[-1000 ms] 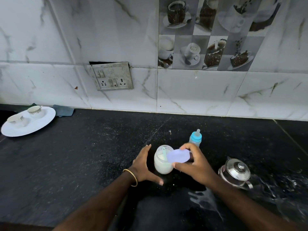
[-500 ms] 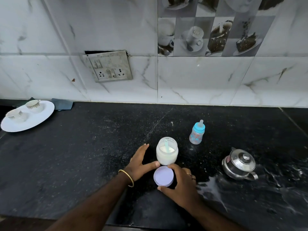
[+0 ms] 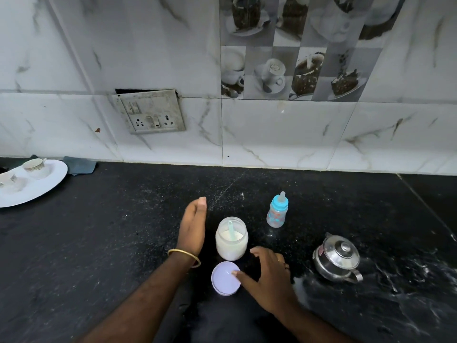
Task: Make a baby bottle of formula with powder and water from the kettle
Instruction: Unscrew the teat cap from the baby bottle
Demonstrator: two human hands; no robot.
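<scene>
1. Spreading under both hands is the black counter (image 3: 99, 243), wet and shiny out beyond the right hand.
2. Far off past the left hand, a white plate (image 3: 49, 184) carries two small cups.
3. Just outside the right hand (image 3: 269, 280) sits the steel kettle (image 3: 336, 258), lid on, untouched.
4. Between the two hands stands the open powder jar (image 3: 231, 240), white powder inside with a pale blue scoop (image 3: 231, 230) poking up.
5. Held flat and edge-up beside that jar, the left hand (image 3: 193, 229) has its fingers straight and together, gripping nothing; whether it touches the glass I cannot tell.
6. Lying flat just nearer than the jar, the lilac lid (image 3: 223, 280) has the right thumb resting on its rim, the other fingers spread loose above the counter, clamped on nothing.
7. Beyond the right hand's fingertips, well clear of them, the baby bottle (image 3: 277, 211) stands upright, blue cap and teat on.
</scene>
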